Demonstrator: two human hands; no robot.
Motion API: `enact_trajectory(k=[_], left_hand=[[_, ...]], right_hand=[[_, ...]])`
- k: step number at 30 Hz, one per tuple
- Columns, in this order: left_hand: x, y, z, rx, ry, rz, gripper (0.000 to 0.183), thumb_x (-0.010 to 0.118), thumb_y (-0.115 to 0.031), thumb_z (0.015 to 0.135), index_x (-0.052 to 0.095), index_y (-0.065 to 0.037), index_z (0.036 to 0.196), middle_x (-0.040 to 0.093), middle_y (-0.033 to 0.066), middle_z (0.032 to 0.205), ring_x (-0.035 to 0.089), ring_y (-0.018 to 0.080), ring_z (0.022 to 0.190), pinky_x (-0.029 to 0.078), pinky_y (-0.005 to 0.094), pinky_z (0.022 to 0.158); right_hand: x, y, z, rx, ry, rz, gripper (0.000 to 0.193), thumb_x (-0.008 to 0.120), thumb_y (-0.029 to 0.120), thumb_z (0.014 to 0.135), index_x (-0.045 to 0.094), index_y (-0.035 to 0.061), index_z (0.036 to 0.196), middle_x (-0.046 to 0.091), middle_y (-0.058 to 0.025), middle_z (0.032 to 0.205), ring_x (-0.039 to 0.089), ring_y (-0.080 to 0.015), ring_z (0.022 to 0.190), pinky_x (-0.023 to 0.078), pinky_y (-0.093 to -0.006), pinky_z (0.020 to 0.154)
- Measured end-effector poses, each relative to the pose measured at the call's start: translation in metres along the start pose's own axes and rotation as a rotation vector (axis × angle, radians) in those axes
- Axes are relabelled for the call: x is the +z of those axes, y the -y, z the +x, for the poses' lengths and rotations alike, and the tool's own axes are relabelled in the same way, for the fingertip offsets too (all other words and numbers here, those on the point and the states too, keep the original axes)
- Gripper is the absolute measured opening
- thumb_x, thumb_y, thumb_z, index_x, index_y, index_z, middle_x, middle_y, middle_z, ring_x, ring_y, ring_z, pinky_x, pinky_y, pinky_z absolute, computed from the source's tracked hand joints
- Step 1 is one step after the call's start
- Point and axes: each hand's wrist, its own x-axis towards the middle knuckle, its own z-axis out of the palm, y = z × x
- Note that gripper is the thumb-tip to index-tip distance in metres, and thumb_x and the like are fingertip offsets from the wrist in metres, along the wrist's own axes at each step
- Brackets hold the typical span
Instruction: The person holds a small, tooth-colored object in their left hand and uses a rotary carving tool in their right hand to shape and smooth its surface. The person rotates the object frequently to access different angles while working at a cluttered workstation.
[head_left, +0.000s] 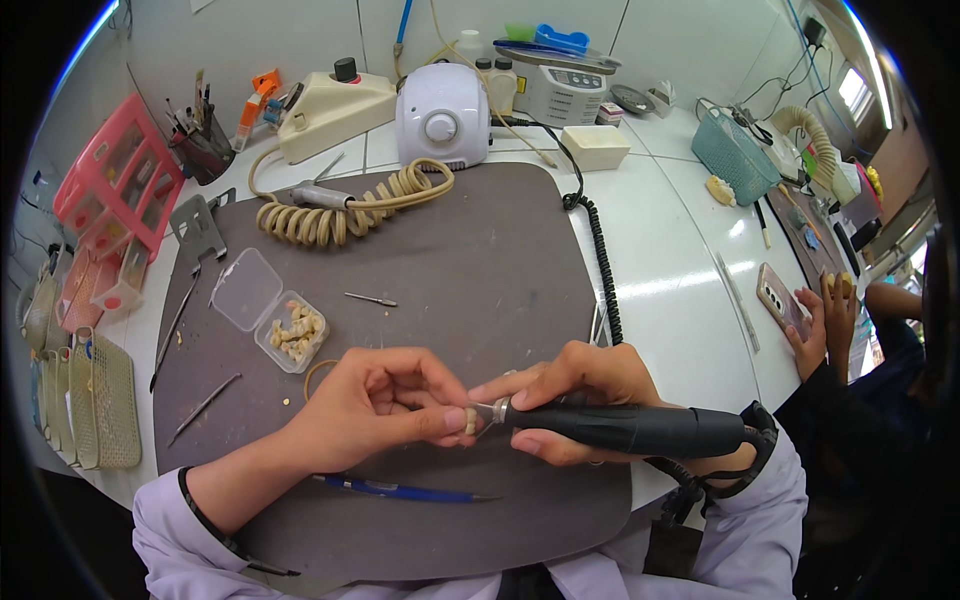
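Over the middle of the grey-brown mat [480,260], my left hand [375,400] pinches a small cream-coloured tooth [470,421] between thumb and fingertips. My right hand [590,375] is wrapped round a black dental handpiece [640,430], its metal nose pointing left. The working tip is right beside the tooth; whether they touch I cannot tell. Beyond my left hand, a small clear box with its lid [246,290] raised holds several loose teeth [297,332]. A blue mechanical pencil [410,491] lies on the mat near me.
A thin metal instrument [205,408] and a small bur [371,299] lie on the mat. A white control unit [442,115] stands behind a coiled beige cord [330,215]. Pink drawers [120,175] and baskets [105,400] line the left. Another person's hand holds a phone [782,300] at right.
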Motion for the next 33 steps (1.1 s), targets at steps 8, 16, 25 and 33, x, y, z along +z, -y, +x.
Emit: enact_trajectory(k=[8, 16, 25, 33], left_hand=[[0.0, -0.003, 0.001, -0.033, -0.017, -0.028, 0.019, 0.063, -0.005, 0.088, 0.058, 0.006, 0.103, 0.065, 0.0132, 0.096, 0.066, 0.0181, 0.089, 0.055, 0.0265, 0.08], [0.0, -0.004, 0.001, -0.051, -0.028, -0.071, 0.017, 0.063, -0.004, 0.087, 0.057, 0.004, 0.101, 0.066, 0.0164, 0.095, 0.067, 0.0195, 0.084, 0.056, 0.0268, 0.074], [-0.005, 0.001, 0.0, -0.03, 0.071, -0.061, 0.021, 0.061, -0.005, 0.089, 0.057, 0.004, 0.108, 0.066, 0.014, 0.101, 0.065, 0.0194, 0.093, 0.055, 0.0291, 0.081], [-0.005, 0.001, 0.001, -0.014, 0.085, -0.058, 0.022, 0.06, -0.006, 0.09, 0.056, 0.004, 0.11, 0.065, 0.0141, 0.101, 0.066, 0.0195, 0.091, 0.055, 0.0284, 0.081]], right_hand=[[-0.004, -0.005, 0.004, -0.181, -0.023, -0.157, 0.025, 0.07, 0.006, 0.08, 0.052, 0.0035, 0.097, 0.069, -0.0136, 0.094, 0.063, -0.0297, 0.106, 0.046, -0.0419, 0.097], [-0.003, 0.001, 0.0, -0.04, -0.05, 0.075, 0.023, 0.068, 0.005, 0.082, 0.052, 0.0045, 0.097, 0.066, -0.0092, 0.09, 0.059, -0.0322, 0.111, 0.031, -0.0516, 0.108], [0.0, 0.003, 0.003, 0.041, 0.002, 0.144, 0.019, 0.066, 0.006, 0.083, 0.051, 0.0031, 0.095, 0.069, -0.0143, 0.093, 0.058, -0.0305, 0.113, 0.032, -0.0481, 0.109], [0.002, 0.004, 0.003, -0.004, 0.017, 0.044, 0.02, 0.068, 0.007, 0.082, 0.053, 0.0018, 0.094, 0.068, -0.0171, 0.098, 0.059, -0.0301, 0.112, 0.035, -0.0466, 0.107]])
